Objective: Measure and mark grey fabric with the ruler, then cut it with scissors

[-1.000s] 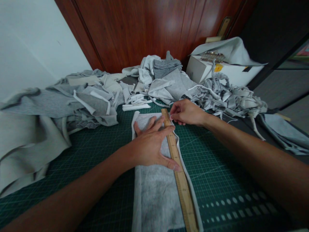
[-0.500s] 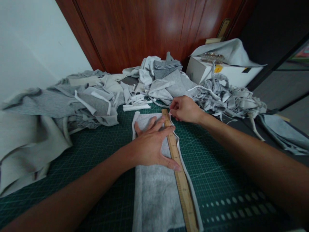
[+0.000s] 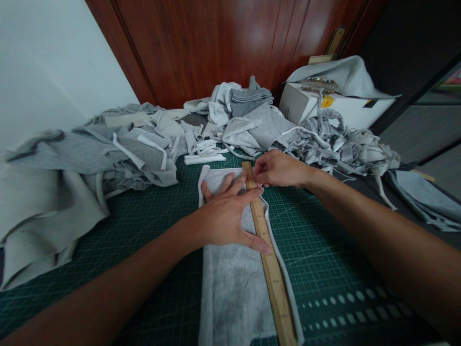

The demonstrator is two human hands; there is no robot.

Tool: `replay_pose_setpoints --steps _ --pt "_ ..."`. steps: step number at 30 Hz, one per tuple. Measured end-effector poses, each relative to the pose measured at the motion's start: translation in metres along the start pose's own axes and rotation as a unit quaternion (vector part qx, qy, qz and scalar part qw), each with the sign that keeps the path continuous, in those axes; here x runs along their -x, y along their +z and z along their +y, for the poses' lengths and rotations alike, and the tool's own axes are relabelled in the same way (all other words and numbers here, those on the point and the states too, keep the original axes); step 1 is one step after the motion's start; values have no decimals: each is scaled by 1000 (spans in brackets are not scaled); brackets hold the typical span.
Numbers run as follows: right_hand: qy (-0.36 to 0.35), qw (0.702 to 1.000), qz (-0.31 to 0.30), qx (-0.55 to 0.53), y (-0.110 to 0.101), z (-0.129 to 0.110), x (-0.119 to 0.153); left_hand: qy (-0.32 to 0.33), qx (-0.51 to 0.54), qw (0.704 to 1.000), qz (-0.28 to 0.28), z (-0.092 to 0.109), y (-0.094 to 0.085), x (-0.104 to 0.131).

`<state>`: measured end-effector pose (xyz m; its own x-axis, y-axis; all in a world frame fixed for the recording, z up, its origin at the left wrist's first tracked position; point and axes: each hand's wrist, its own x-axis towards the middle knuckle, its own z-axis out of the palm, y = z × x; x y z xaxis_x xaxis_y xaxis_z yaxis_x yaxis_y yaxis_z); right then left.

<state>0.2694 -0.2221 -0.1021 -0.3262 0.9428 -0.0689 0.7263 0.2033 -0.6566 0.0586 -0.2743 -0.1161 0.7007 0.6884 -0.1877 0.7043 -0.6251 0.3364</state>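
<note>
A long strip of grey knit fabric (image 3: 234, 288) lies lengthwise in front of me, its left side folded or hemmed. A wooden ruler (image 3: 268, 240) rests on it near the right side, where the fabric edge curls up beside the ruler. My left hand (image 3: 230, 214) lies flat with fingers spread, pressing fabric and ruler; its thumb and fingertips touch the wood. Beside the ruler's far end, my right hand (image 3: 275, 168) is closed in a pinch at the fabric's right edge. A small pale bit shows at its fingertips; most of the pinch is hidden.
Underneath is a green cutting mat (image 3: 324, 230). Grey fabric pieces (image 3: 90, 149) are heaped at left, folded cloth (image 3: 252, 101) at the back. A tangle of scraps (image 3: 345, 144) lies right, before a white box (image 3: 302, 103). A wooden door (image 3: 216, 43) stands behind.
My right hand has slid a little toward me along the ruler's right side, still pinched. My left hand stays on the ruler and fabric. The view has shifted slightly.
</note>
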Motion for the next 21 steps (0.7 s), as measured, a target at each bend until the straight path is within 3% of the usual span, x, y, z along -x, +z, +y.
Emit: replay_pose_setpoints --steps 5,13,21 --pt "1 999 -33 12 -3 1 -4 0 0 1000 -4 -1 -1 0" --pt "45 998 -17 -50 1 -7 0 1 -7 1000 -9 -1 0 0" --pt "76 995 46 -43 1 -12 -13 -2 -11 1000 -20 2 -4 0"
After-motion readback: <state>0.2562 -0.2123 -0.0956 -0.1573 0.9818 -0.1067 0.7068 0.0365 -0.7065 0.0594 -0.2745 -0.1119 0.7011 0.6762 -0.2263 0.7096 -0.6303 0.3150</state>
